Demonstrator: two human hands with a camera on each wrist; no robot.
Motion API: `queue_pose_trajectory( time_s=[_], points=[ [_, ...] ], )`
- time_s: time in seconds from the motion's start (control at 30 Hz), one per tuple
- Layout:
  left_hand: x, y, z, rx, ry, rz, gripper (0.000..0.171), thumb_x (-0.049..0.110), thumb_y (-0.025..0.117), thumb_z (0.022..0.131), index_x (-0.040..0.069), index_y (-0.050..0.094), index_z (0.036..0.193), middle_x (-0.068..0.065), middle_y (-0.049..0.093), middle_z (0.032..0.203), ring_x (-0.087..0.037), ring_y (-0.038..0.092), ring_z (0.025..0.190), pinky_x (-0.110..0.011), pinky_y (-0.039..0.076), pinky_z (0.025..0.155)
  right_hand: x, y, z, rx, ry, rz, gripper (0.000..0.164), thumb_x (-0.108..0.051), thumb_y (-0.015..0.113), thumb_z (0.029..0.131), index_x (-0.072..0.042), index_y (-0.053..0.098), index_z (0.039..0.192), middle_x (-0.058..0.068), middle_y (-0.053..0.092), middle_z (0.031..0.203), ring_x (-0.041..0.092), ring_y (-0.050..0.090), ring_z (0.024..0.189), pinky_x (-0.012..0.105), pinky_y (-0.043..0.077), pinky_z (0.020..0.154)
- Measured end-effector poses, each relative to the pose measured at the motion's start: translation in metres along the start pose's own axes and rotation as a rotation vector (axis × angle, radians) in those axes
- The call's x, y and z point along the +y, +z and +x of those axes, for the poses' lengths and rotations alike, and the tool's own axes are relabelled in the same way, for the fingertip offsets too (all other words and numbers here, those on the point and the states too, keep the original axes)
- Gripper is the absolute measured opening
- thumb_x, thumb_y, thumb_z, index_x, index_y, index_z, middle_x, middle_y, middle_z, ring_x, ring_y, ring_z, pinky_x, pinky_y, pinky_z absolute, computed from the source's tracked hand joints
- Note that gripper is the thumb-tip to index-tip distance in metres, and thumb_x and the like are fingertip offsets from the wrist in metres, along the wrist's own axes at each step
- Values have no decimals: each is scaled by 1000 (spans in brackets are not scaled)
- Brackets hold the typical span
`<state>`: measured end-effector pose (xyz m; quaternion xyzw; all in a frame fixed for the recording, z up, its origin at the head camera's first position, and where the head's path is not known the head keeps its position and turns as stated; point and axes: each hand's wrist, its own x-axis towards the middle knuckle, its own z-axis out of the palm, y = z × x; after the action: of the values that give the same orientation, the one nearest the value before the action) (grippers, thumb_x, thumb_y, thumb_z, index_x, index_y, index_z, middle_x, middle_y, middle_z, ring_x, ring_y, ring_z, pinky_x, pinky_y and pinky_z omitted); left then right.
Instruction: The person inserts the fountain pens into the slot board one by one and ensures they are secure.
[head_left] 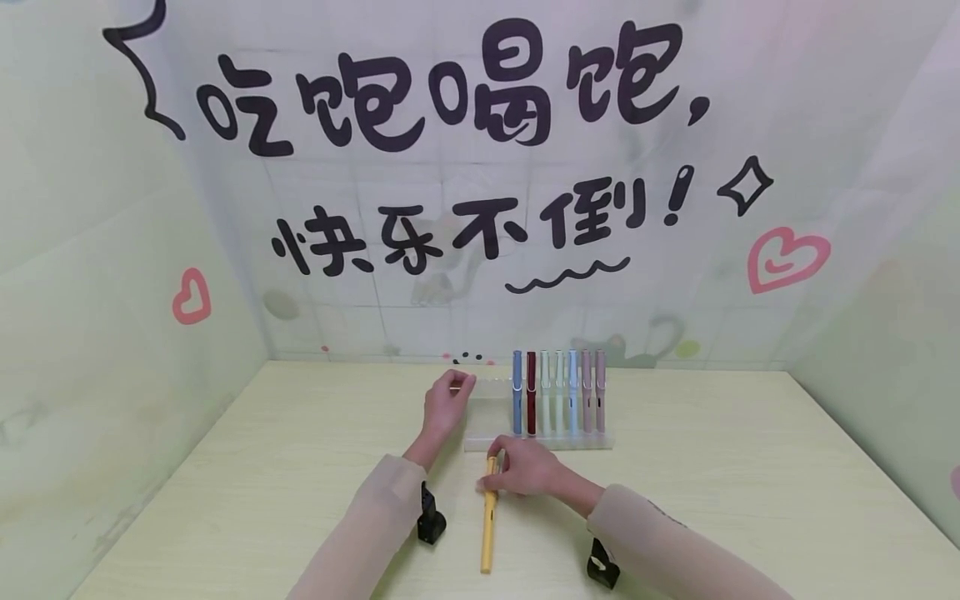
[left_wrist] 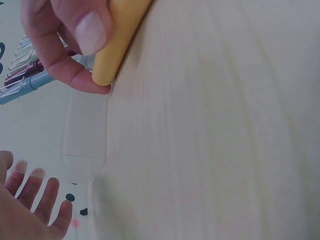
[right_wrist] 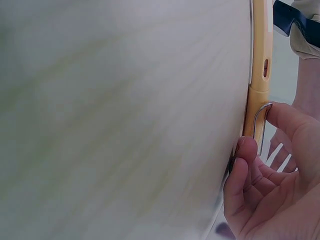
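Note:
A yellow fountain pen [head_left: 488, 533] with a metal clip lies along the table, its cap end toward the rack. My right hand [head_left: 525, 468] pinches the cap near the clip, clearly seen in the right wrist view. A clear pen rack [head_left: 487, 443] stands beyond it, holding several capped pens at its right part: a blue pen [head_left: 517, 392], a dark red pen [head_left: 531, 392], then pale green, light blue and mauve ones. My left hand [head_left: 444, 408] holds the rack's upper left corner; in the left wrist view, the left hand's fingertips [left_wrist: 37, 172] overlap the clear panel.
The pale wood-grain table [head_left: 300, 500] is walled in by printed cloth at the back and both sides. The back cloth [head_left: 465, 317] hangs close behind the rack. Black camera mounts [head_left: 430, 521] sit at both wrists, below the sleeves.

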<state>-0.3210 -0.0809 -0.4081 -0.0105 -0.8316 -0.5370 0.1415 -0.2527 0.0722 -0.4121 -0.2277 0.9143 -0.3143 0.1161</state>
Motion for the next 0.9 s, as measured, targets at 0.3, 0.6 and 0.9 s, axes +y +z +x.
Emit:
queue_pose_trajectory(
  time_s=[0.3, 0.6, 0.9],
  points=[
    [1, -1, 0, 1, 6, 4, 22, 22, 53, 89, 1, 58, 96, -10, 60, 93, -24, 56, 90, -34, 47, 77, -3, 5, 5, 39, -28, -123, 31, -37, 71, 71, -14, 53, 84, -6, 44, 53, 8, 39, 47, 20, 31, 42],
    [-1, 0, 0, 8, 2, 6, 21, 21, 53, 89, 2, 58, 95, -10, 60, 93, -24, 56, 90, -34, 47, 76, -2, 5, 4, 51, -60, -112, 26, -30, 71, 73, -13, 54, 83, -6, 45, 54, 6, 39, 45, 19, 32, 41],
    [-2, 0, -2, 18, 26, 3, 22, 22, 54, 88, 2, 58, 94, -10, 61, 93, -24, 56, 89, -34, 47, 76, 1, 3, 0, 120, -115, -16, 25, -24, 69, 75, -10, 55, 90, -7, 49, 56, 6, 44, 48, 20, 37, 43]
  ],
)
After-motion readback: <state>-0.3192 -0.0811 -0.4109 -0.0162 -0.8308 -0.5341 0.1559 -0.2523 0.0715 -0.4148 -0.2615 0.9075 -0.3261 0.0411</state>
